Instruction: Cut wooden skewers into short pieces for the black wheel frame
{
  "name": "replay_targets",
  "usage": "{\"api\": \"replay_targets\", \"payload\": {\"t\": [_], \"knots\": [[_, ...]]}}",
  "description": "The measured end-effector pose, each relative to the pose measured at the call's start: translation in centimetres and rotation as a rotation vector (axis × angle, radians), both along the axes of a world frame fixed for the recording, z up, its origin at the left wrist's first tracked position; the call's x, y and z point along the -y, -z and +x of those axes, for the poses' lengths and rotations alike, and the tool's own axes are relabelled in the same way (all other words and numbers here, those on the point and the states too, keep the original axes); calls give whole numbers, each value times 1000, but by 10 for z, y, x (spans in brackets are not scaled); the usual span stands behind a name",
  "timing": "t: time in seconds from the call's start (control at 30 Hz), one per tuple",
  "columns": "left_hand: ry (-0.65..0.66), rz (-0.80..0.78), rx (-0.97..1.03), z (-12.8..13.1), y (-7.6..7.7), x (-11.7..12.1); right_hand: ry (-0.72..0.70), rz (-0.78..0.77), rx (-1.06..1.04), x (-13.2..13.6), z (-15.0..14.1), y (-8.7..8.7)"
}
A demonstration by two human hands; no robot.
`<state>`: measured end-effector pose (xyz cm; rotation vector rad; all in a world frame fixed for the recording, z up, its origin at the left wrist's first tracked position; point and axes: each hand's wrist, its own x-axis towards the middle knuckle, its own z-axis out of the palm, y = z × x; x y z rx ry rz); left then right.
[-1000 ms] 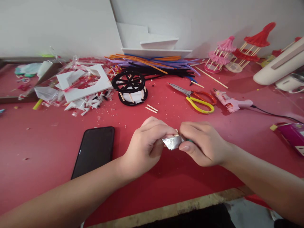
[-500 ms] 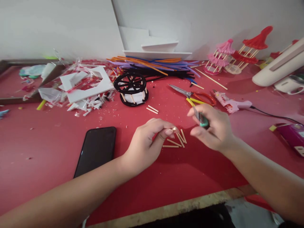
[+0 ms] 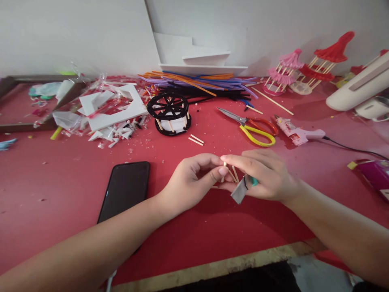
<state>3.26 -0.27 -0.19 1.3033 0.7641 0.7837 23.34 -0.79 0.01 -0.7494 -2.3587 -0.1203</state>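
Observation:
My left hand [image 3: 194,178] is closed, pinching a short wooden stick [image 3: 225,164] upright between thumb and index finger. The index fingertip of my right hand [image 3: 267,174] touches or nearly touches the stick's top end. Held in that hand is a craft knife [image 3: 240,192] with a green handle, its wide blade pointing down and left. Several cut sticks [image 3: 235,173] lie on the red table just behind the fingers, partly covered by them. Farther back, two more sticks [image 3: 196,140] lie near a two-tier round frame [image 3: 168,106] of black fuzzy stems, wooden posts and a white base.
A phone [image 3: 124,188] lies left of my hands. Scissors [image 3: 252,125], a corded pink glue gun [image 3: 299,132] and a purple box [image 3: 372,176] are at right. Behind are foam scraps [image 3: 115,115], fuzzy stems [image 3: 200,85] and pink [image 3: 284,73] and red [image 3: 322,67] small towers.
My right hand has moved left and down to meet the left hand at the stick. The knife blade has swung from pointing up to pointing down. The scissors' yellow handle is uncovered.

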Motion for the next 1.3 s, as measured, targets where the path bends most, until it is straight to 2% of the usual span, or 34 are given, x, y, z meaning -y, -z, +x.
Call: {"api": "replay_targets", "payload": {"t": [0.1, 0.2, 0.27, 0.33, 0.4, 0.47, 0.6, 0.73, 0.8, 0.87, 0.93, 1.03, 1.13, 1.2, 1.3], "knots": [[10, -13, -21, 2, 0, 0, 5, 32, 32, 1, 0, -1], [-50, 132, -199, -3, -8, -7, 22, 15, -2, 1, 2, -1], [-99, 302, -442, -10, -17, -17, 35, 0, -47, 0, 4, 1], [-129, 576, -703, -19, -24, -30, 52, 10, -80, -2, 6, 3], [-102, 868, -905, -26, -27, -45, 81, 30, -84, -4, 9, 5], [-2, 1035, -1031, -30, -23, -57, 105, 48, -77, -6, 12, 7], [158, 1145, -1186, -28, -9, -73, 127, 70, -65, -6, 15, 9], [178, 1145, -1296, -25, -2, -76, 142, 70, -57, -6, 17, 9], [175, 1110, -1309, -24, -3, -74, 134, 52, -58, -6, 17, 8], [145, 996, -1222, -21, -6, -68, 111, 40, -69, -7, 16, 8], [94, 773, -1000, -17, -10, -57, 92, 18, -89, -6, 15, 8], [77, 347, -543, -9, -16, -32, 91, -72, -138, -4, 12, 8], [9, -24, -71, -3, -16, -9, 41, -162, -165, 0, 7, 6], [-7, -183, 110, 0, -12, 1, -12, -185, -171, 2, 5, 4], [-2, -264, 191, 0, -7, 6, -54, -222, -163, 4, 4, 0]]}}
